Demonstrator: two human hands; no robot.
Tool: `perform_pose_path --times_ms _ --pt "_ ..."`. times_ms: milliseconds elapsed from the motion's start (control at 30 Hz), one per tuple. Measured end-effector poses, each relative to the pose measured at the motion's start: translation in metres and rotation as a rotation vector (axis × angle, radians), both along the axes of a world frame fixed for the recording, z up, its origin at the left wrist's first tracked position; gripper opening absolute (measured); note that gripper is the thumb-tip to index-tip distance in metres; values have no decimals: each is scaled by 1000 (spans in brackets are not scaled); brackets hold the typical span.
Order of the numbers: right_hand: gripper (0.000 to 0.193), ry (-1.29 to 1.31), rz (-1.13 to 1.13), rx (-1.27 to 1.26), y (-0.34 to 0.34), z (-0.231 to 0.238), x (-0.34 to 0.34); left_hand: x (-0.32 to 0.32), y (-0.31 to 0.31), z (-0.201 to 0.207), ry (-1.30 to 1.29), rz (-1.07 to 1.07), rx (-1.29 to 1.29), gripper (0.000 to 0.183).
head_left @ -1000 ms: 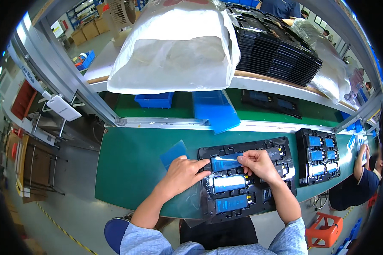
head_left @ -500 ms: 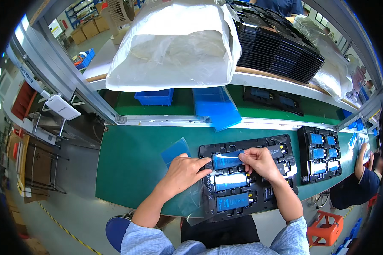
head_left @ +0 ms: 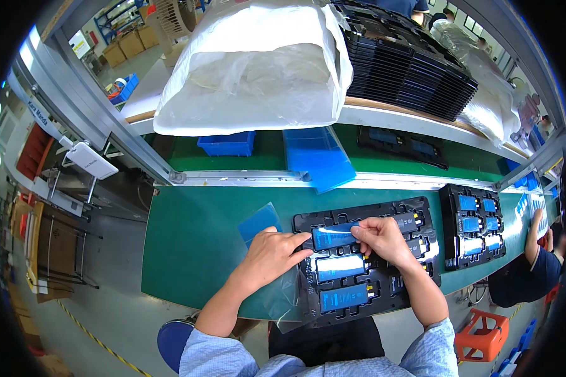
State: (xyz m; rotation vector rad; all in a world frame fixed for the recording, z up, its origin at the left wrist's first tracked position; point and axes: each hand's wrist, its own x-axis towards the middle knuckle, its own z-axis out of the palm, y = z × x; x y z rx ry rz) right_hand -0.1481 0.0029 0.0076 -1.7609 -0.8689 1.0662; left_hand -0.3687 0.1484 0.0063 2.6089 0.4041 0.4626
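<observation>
Blue film [head_left: 333, 237], right hand [head_left: 385, 239] touching, pose unchanged

Black tray [head_left: 305, 222], blue packs [head_left: 344, 297], green tabletop [head_left: 185, 251], light-blue sleeves [head_left: 217, 352], orange stool [head_left: 481, 334], yellow-and-black striped floor tape [head_left: 100, 337]

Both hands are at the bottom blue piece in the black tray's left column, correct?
Wrong row: the head view shows the left hand and right hand at the top blue piece in the left column of the black tray.
</observation>
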Motion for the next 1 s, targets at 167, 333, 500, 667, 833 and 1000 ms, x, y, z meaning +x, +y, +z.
perform_pose_path --times_ms 167,333,500,667,833,1000 --pt "22 -11 -1 5 0 -1 -1 1 -2 -1 -8 -51 -3 26" --pt "21 -51 -2 -20 1 1 -2 3 -5 -3 43 -114 5 23" --pt "21 -91 -19 -29 2 4 -5 4 -7 -4 35 -110 31 22" --pt "22 -143 -29 -22 2 5 -8 4 -7 -4 32 -109 33 22" --pt "22 -185 -37 -35 5 6 -10 5 -7 -4 14 -106 22 22" --pt "22 -264 -29 -26 5 5 -9 6 -7 -5 -5 -110 43 22"
